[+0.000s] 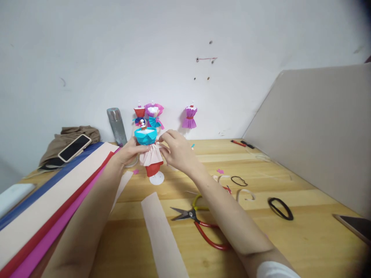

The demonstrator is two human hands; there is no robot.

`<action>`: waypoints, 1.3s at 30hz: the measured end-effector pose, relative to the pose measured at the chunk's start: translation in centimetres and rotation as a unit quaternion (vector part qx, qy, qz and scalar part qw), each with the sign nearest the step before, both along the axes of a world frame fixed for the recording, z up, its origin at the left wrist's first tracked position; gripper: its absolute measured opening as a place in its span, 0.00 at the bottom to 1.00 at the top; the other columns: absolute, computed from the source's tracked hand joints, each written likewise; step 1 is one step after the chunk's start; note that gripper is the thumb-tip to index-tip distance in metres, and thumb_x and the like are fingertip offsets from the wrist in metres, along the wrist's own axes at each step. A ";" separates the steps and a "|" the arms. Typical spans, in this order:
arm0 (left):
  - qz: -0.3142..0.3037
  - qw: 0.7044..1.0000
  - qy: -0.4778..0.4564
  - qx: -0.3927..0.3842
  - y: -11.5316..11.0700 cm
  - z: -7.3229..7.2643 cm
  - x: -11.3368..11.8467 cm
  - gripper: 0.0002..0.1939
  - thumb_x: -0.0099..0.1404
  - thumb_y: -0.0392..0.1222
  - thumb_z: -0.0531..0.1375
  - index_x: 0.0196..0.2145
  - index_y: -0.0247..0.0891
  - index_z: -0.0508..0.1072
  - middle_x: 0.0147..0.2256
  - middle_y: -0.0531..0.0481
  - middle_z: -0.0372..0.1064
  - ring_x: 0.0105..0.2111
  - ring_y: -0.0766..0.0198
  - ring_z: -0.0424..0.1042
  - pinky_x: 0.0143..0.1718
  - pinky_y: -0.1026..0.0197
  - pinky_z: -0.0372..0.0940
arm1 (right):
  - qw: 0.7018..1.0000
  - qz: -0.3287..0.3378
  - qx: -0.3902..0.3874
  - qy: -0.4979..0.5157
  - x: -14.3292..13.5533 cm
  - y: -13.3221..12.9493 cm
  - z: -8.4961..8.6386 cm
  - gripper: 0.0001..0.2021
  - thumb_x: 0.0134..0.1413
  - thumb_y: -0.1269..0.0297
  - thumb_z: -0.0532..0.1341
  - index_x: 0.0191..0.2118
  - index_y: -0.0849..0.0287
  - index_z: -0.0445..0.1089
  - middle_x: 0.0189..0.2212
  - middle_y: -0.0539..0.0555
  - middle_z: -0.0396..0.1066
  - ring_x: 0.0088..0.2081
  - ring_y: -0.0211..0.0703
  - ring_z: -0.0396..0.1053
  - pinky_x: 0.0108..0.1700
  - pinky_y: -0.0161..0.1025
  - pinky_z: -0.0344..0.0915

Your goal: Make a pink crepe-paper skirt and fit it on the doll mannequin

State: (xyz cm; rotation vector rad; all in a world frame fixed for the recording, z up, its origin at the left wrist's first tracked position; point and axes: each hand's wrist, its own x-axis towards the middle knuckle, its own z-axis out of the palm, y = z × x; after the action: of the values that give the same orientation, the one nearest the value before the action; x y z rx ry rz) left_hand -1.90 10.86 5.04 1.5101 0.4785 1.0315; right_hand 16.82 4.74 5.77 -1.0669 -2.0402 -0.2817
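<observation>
A small dress form (145,136) stands on a round white base (157,178), dressed in a blue paper top, a pale pink gathered paper skirt (151,155) and a red layer beneath. My left hand (131,152) is closed around its waist from the left, the thumb lying across the top of the pink skirt. From the right, my right hand (176,150) pinches the skirt's upper edge at the waist, its fingertips partly hidden behind the form. A pale pink paper strip (160,231) lies on the table in front.
Scissors (189,214) with red and yellow handles lie under my right forearm. Paper sheets (66,193), a phone (75,148) and a bottle (117,125) are at left. Dressed forms (189,117) stand by the wall. Black hair ties (280,208) lie right, beside a grey panel (315,135).
</observation>
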 end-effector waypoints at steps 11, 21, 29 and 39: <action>0.028 0.999 0.002 -0.015 -0.3 -0.1 0.5 0.20 0.46 0.39 0.70 0.38 0.36 0.75 0.37 0.48 0.76 0.36 0.58 0.74 0.40 0.58 0.68 | 0.939 0.081 -0.164 0.292 -0.3 1.6 -1.1 0.03 0.48 0.65 0.61 0.29 0.58 0.68 0.25 0.48 0.70 0.27 0.37 0.65 0.32 0.35 0.59; 0.060 0.997 0.043 0.016 -0.1 -0.3 0.5 0.15 0.48 0.40 0.68 0.35 0.36 0.74 0.32 0.51 0.71 0.33 0.61 0.70 0.38 0.59 0.63 | 0.958 0.039 -0.124 0.255 -0.4 1.1 -0.9 0.06 0.51 0.66 0.57 0.26 0.58 0.67 0.22 0.49 0.69 0.27 0.38 0.65 0.31 0.36 0.59; 0.082 0.990 0.095 0.061 -0.4 0.1 0.6 0.12 0.51 0.41 0.65 0.33 0.36 0.72 0.30 0.53 0.67 0.31 0.63 0.66 0.35 0.60 0.61 | 0.977 0.037 -0.051 0.205 -0.5 1.0 -1.0 0.04 0.51 0.67 0.58 0.27 0.58 0.67 0.25 0.50 0.70 0.28 0.39 0.66 0.33 0.36 0.60; 0.086 0.983 0.136 0.085 -0.3 0.1 0.6 0.10 0.51 0.42 0.65 0.30 0.36 0.70 0.27 0.53 0.65 0.29 0.63 0.64 0.31 0.61 0.58 | 0.994 -0.055 -0.005 0.095 -0.9 0.5 -0.8 0.07 0.55 0.67 0.57 0.26 0.58 0.65 0.25 0.54 0.70 0.29 0.42 0.66 0.34 0.39 0.58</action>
State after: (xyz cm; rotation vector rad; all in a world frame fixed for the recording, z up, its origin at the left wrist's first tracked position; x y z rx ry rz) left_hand -1.34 10.59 5.13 1.8000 0.7398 1.0232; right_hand 15.94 5.20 4.95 -1.1686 -1.8186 -0.2182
